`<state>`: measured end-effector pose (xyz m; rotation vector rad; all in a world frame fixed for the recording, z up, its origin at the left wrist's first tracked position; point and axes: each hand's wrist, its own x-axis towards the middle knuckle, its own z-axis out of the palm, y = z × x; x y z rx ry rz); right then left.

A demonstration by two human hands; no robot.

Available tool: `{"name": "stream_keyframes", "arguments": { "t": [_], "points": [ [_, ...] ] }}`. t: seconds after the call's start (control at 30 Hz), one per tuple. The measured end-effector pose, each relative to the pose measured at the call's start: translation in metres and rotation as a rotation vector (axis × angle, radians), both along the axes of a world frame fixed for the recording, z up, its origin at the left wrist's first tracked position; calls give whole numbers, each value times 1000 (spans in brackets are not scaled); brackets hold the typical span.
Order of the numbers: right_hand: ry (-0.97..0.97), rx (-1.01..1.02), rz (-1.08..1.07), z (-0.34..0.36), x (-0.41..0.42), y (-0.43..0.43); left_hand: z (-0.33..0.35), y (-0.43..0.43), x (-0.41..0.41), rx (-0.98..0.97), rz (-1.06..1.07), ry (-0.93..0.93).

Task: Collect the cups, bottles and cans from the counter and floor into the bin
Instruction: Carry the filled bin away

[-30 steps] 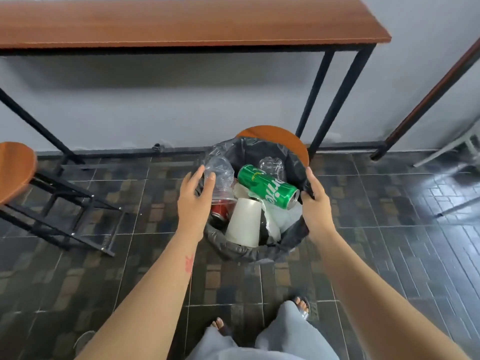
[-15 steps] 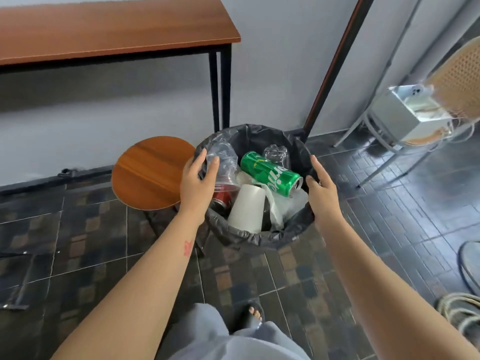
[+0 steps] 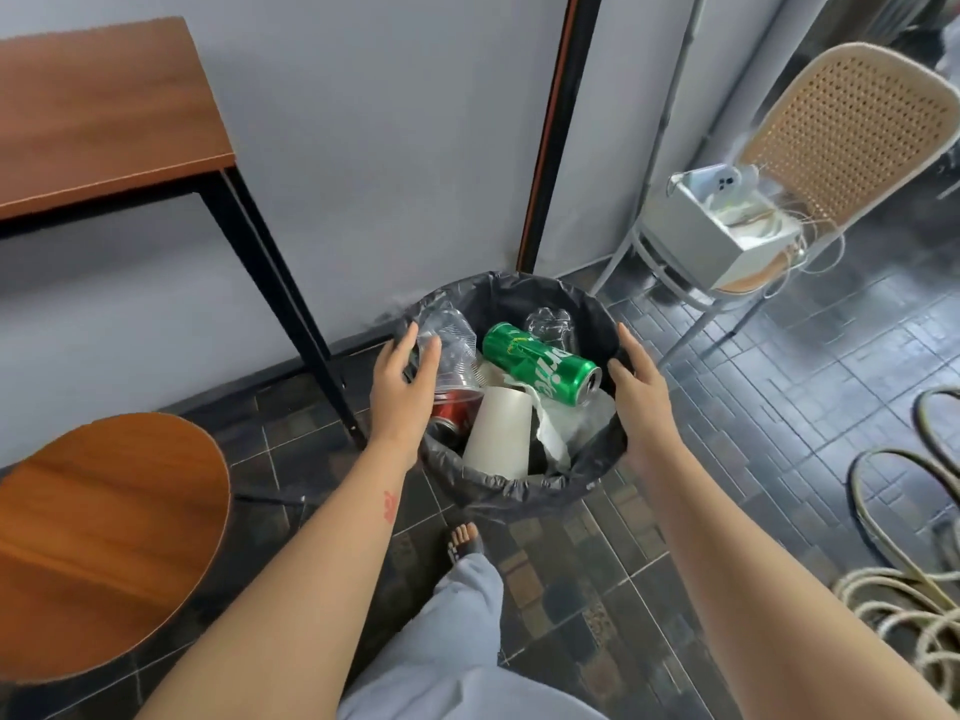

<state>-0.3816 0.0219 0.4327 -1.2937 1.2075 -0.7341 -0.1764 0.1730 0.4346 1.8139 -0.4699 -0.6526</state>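
Left grip (image 3: 402, 392) and right grip (image 3: 641, 394) clasp opposite sides of the rim of the bin (image 3: 519, 493), by the wall right of the table (image 3: 104, 122). The can (image 3: 540, 363) lies loose on top; keeping the bin level should prevent spills.

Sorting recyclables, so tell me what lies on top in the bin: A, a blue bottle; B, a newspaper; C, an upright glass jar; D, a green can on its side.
D: the green can lies on its side atop the pile in the bin, above a white paper cup.
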Motion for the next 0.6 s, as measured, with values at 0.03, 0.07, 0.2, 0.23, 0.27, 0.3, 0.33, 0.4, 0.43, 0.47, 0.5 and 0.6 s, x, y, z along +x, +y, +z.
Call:
{"name": "stream_keyframes", "arguments": {
  "t": [0.03, 0.07, 0.2, 0.23, 0.27, 0.3, 0.33, 0.4, 0.43, 0.47, 0.5, 0.6],
  "points": [
    [11, 8, -2, -3, 8, -18, -3, -19, 7, 9, 6, 12],
    [22, 22, 1, -5, 15, -34, -6, -35, 13, 15, 13, 23],
    [42, 54, 24, -18, 48, -95, -21, -88, 38, 0, 70, 46],
    [44, 53, 48, -23, 57, -108, -24, -99, 45, 4, 87, 53],
    [48, 60, 74, -30, 66, -120, -28, -108, 51, 14, 102, 62],
    [53, 73, 95, -36, 74, -132, -33, -117, 56, 27, 119, 73],
    [61, 87, 112, -43, 83, -145, -38, -125, 62, 39, 138, 86],
    [84, 112, 147, -57, 101, -167, -48, -140, 73, 67, 168, 109],
    [98, 125, 172, -64, 112, -178, -55, -147, 78, 87, 191, 118],
    [108, 144, 199, -73, 123, -190, -62, -154, 83, 108, 220, 124],
    [115, 164, 228, -81, 134, -200, -70, -159, 87, 127, 251, 130],
    [139, 193, 319, -111, 165, -226, -100, -171, 95, 147, 362, 155]
  ]
}}
